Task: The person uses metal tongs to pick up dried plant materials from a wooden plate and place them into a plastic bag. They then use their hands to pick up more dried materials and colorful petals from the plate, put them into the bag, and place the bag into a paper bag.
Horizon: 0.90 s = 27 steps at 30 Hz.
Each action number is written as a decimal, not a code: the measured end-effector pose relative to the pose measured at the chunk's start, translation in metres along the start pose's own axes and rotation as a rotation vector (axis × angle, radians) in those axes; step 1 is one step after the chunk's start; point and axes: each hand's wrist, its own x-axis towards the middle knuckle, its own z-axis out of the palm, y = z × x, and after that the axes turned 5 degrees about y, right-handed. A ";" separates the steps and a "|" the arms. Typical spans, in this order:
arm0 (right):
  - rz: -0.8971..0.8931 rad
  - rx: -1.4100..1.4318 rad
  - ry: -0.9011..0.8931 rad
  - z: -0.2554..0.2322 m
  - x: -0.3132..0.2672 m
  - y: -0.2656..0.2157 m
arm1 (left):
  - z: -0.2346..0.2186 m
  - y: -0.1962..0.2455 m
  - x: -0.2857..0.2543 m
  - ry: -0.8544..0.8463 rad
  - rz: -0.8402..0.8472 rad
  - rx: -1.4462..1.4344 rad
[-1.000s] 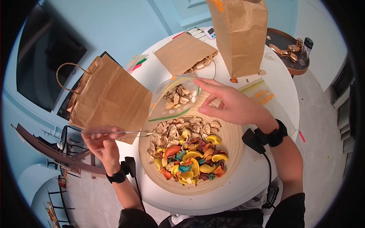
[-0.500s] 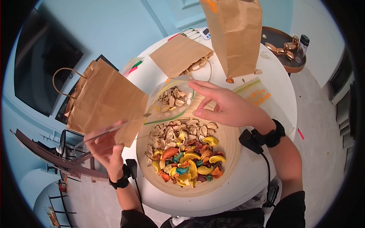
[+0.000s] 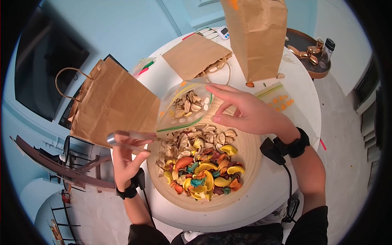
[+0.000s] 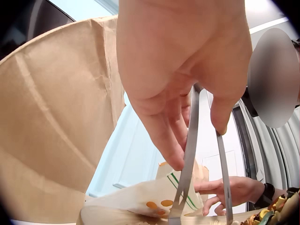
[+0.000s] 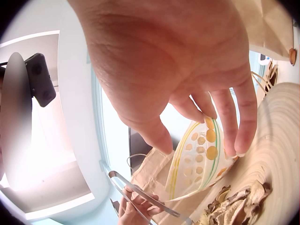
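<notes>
My left hand point(image 3: 126, 157) grips metal tongs point(image 4: 191, 140), fingers on one arm and thumb on the other. The tongs' tips stand apart at the left edge of the pale dried petals point(image 3: 190, 143) in a round wooden bowl point(image 3: 251, 175). Coloured dried petals point(image 3: 208, 173) fill the near part of the bowl. At the bowl's far rim leans a clear zip bag point(image 3: 167, 110) with orange dots and pale petals inside, its mouth spread wide. My right hand point(image 3: 253, 112) touches the bag's right edge with extended fingertips; its thumb point(image 5: 159, 140) stands apart from the bag.
A brown paper bag point(image 3: 114, 102) with handles stands at left, a taller one point(image 3: 259, 41) at the back right. Another paper bag point(image 3: 196, 55) lies flat on the white table point(image 3: 163, 214). A second dotted zip bag point(image 3: 281, 102) lies behind the right hand.
The left hand drew the tongs back left, away from the bowl, then brought them right again with the tips now spread at the pale petals. The right hand stays at the zip bag's edge.
</notes>
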 end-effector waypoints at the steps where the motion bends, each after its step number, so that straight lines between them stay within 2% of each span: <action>1: -0.005 -0.005 0.000 0.000 0.000 0.000 | 0.003 0.000 0.001 0.007 -0.037 0.023; 6: 0.007 0.010 -0.011 -0.002 -0.001 -0.005 | 0.017 0.012 0.005 0.047 -0.132 0.092; 18: -0.042 0.000 0.006 0.001 -0.001 -0.001 | 0.018 0.013 0.005 0.132 -0.224 0.195; 27: -0.019 -0.016 -0.023 0.000 -0.001 -0.001 | 0.016 0.015 0.001 0.182 -0.147 0.000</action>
